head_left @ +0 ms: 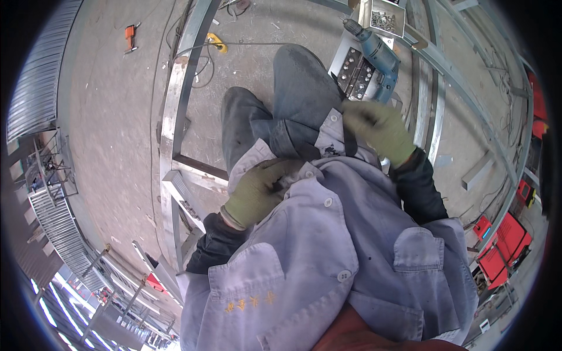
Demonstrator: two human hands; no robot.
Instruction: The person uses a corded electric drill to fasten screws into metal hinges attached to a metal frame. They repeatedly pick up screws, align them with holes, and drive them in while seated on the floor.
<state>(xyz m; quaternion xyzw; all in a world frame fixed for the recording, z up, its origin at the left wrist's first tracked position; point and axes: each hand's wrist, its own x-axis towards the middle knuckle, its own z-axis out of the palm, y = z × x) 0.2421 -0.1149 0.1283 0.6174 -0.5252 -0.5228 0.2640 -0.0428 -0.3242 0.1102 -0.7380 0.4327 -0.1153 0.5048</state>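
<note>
My left hand (257, 193), in an olive-green glove, is at my waist, fingers curled in at the front edge of my grey jacket (316, 222). A fold of the cloth shows between thumb and fingers. My right hand (380, 130), gloved alike, is held over my right thigh with its fingers bent and slightly blurred. A dark strap-like strip (350, 144) hangs just below those fingers; whether they grip it is hidden. Beyond this hand a blue-green power drill (380, 58) lies by a metal piece carrying a black hinge (355, 73) and several round bolt heads.
An open box of small screws (384, 20) stands behind the drill. Metal frame beams (171, 111) run along my left, with more beams (462, 76) at right. On the floor lie an orange tool (130, 38), a yellow clamp-like piece (217, 42) and cables. Red equipment (506, 248) stands far right.
</note>
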